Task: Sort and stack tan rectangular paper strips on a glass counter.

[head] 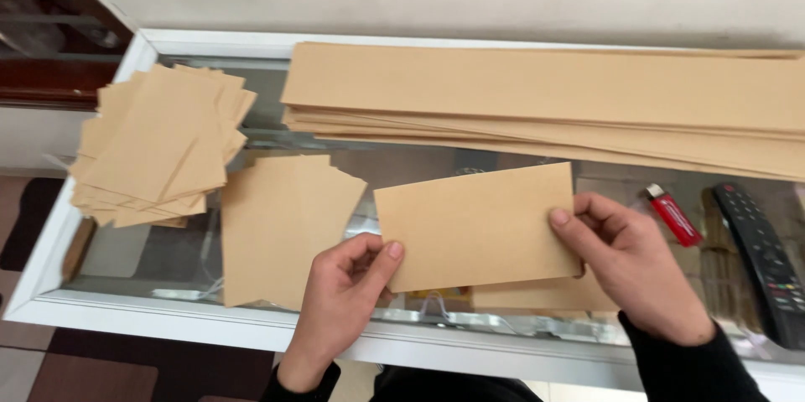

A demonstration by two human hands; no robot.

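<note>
Kraft sheet (476, 224): pinched by left hand (344, 289) and right hand (625, 264) above counter (210, 326); advisable to align edges squarely.

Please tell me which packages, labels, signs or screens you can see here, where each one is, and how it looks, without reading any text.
No real packages, signs or screens; the nearest to them:
Red lighter: right of the right hand, on the glass counter top; a small slim bar, with a pale patch that may be a label.
Black remote control: far right, long, with coloured buttons.
Brown paper piece: held by both hands, the left hand at its lower left corner; plain rectangle.
</note>
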